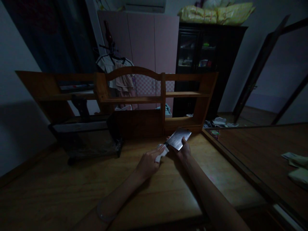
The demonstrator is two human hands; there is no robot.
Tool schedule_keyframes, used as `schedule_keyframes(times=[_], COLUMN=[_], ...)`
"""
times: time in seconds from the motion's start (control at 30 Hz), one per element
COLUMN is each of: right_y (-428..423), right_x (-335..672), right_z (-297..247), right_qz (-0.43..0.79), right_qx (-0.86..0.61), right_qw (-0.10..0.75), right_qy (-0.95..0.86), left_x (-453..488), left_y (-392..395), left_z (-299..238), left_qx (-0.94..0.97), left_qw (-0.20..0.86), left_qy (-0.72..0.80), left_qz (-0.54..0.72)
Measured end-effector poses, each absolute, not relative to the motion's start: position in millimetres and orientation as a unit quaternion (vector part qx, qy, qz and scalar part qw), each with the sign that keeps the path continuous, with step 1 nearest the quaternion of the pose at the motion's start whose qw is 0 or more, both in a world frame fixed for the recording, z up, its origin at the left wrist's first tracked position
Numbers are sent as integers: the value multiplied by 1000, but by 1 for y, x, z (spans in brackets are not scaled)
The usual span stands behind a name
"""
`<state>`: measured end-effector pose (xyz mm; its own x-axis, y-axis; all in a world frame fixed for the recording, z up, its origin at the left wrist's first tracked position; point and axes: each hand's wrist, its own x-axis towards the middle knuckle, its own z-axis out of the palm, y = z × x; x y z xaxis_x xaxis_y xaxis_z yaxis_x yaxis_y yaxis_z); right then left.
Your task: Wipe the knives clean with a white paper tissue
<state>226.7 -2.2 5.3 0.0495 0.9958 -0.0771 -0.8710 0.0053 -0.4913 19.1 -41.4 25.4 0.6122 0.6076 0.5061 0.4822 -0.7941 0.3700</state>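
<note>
A cleaver (178, 138) with a broad, shiny metal blade is held above the wooden desk (134, 192), its dark handle pointing to the lower left. My right hand (184, 150) is closed on the blade, with the thumb on the upper face and the fingers mostly hidden beneath. My left hand (149, 160) grips a crumpled white tissue (162, 154), pressed against the handle near the blade. A clear bangle (104, 214) circles my left wrist.
A wooden shelf unit (134, 100) stands along the desk's back. On the left sits a dark-framed box-like object (86, 138), partly wrapped in something clear. A raised wooden edge (231, 166) runs along the right, with pale cloths (298, 166) beyond it.
</note>
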Motion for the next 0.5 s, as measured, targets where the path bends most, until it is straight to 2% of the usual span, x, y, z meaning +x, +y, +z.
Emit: schedule_keyframes(times=[0.5], right_y=[-6], right_x=[224], right_z=[9], right_qz=[665], right_qx=[-220], right_qw=[697], right_qy=[-154], left_x=[21], left_y=[-42], left_z=[23], left_qx=[906], left_qw=[93], left_qy=[308], left_qz=[275])
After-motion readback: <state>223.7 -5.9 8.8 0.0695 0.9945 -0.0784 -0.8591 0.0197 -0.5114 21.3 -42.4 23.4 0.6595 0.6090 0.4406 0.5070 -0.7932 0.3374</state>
